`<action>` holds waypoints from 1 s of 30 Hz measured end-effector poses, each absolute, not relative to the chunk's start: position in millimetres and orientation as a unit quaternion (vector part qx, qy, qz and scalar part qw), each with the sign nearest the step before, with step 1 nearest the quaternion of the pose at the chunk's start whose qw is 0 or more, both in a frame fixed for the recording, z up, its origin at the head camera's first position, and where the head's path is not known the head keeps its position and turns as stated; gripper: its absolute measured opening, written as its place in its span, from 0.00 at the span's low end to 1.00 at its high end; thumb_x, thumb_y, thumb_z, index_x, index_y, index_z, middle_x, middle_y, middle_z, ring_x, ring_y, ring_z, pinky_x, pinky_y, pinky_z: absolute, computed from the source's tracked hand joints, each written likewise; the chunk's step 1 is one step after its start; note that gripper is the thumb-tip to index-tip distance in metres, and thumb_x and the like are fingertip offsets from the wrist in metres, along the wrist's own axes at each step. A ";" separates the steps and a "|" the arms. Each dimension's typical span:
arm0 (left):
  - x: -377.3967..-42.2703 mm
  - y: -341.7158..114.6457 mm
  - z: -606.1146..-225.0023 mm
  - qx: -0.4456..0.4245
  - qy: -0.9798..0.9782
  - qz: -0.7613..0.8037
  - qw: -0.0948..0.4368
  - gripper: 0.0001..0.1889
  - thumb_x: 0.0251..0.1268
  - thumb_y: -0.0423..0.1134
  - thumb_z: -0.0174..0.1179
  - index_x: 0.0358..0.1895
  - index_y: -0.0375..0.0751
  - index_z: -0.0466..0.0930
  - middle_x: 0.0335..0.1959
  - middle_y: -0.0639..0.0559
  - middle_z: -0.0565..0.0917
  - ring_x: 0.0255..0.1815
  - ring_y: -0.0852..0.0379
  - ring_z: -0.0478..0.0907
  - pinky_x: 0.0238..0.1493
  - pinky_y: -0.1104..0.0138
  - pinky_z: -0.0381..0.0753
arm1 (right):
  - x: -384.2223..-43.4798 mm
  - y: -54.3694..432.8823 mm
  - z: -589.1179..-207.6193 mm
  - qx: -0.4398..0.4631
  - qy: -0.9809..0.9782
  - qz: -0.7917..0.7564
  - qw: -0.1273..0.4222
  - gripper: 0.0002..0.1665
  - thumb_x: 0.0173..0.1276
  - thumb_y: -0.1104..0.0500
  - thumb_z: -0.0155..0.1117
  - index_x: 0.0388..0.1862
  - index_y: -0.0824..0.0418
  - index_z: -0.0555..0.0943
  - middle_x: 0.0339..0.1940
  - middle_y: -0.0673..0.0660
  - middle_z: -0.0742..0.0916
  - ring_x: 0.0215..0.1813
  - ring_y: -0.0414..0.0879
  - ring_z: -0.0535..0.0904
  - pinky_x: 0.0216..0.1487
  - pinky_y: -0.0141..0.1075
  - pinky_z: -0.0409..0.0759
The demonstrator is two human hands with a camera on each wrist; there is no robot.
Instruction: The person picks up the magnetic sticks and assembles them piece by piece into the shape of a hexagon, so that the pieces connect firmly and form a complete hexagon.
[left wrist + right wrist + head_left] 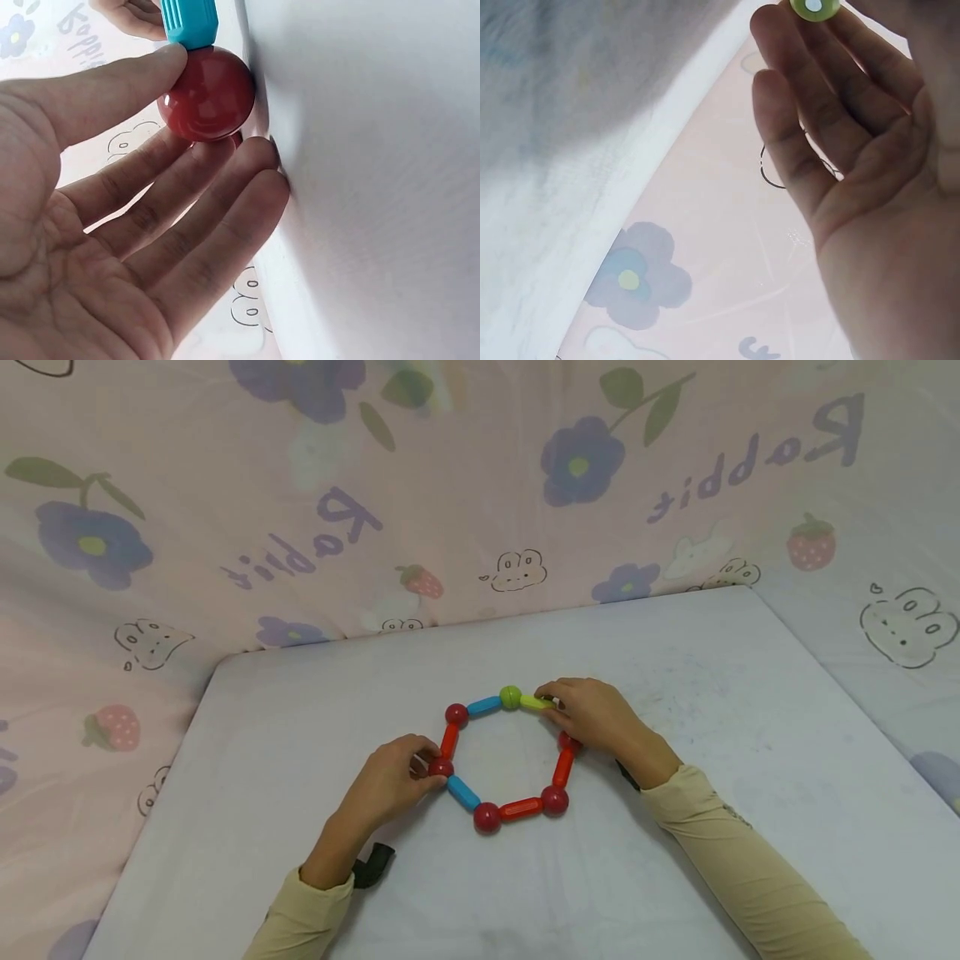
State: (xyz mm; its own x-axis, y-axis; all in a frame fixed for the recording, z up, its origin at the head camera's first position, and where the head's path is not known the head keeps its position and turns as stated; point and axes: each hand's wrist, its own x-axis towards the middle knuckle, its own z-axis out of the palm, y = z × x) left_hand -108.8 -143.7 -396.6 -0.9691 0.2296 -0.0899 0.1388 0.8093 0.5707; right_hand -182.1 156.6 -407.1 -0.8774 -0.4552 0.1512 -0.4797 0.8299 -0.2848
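Observation:
Red balls and coloured rods lie joined in a ring on the white table. My left hand pinches the red ball at the ring's left corner. In the left wrist view, thumb and fingertips hold that red ball, with a blue rod against it. My right hand pinches a yellow-green rod, one end at the green ball on the far side. The right wrist view shows this rod's pale round end face. Another red ball lies partly hidden beneath the right hand, apparently apart from the rod.
The ring's near side has a red rod between two red balls. A white-covered table spreads around it. Behind hangs a pink cloth printed with flowers and rabbits. Dark straps show below the left wrist.

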 end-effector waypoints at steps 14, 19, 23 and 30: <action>-108.8 -141.0 -397.2 0.107 0.947 0.293 0.083 0.15 0.51 0.37 0.76 0.43 0.45 0.83 0.34 0.56 0.84 0.36 0.59 0.80 0.38 0.67 0.81 | -181.8 156.8 -409.0 0.250 -0.955 0.157 0.031 0.18 0.65 0.55 0.71 0.54 0.56 0.84 0.45 0.54 0.90 0.40 0.45 0.85 0.43 0.42 0.85; -109.6 -142.9 -394.3 0.108 0.947 0.285 0.101 0.16 0.53 0.40 0.75 0.45 0.46 0.83 0.35 0.56 0.84 0.37 0.59 0.80 0.39 0.66 0.81 | -179.9 161.2 -407.7 0.244 -0.958 0.148 0.022 0.19 0.67 0.53 0.69 0.55 0.56 0.84 0.49 0.55 0.89 0.44 0.48 0.86 0.48 0.45 0.85; -117.1 -144.8 -388.3 0.110 0.947 0.281 0.111 0.16 0.57 0.44 0.73 0.47 0.46 0.83 0.37 0.56 0.84 0.40 0.58 0.80 0.40 0.65 0.81 | -174.8 170.4 -407.1 0.249 -0.958 0.138 0.025 0.19 0.67 0.51 0.69 0.55 0.56 0.84 0.50 0.56 0.89 0.47 0.50 0.86 0.50 0.47 0.84; -156.2 -133.3 -373.0 0.175 0.949 0.244 0.095 0.15 0.63 0.44 0.68 0.50 0.43 0.83 0.39 0.53 0.85 0.41 0.56 0.79 0.39 0.65 0.81 | -161.7 189.7 -404.4 0.249 -0.958 0.142 0.019 0.22 0.66 0.44 0.68 0.54 0.53 0.85 0.50 0.53 0.89 0.51 0.50 0.85 0.52 0.48 0.83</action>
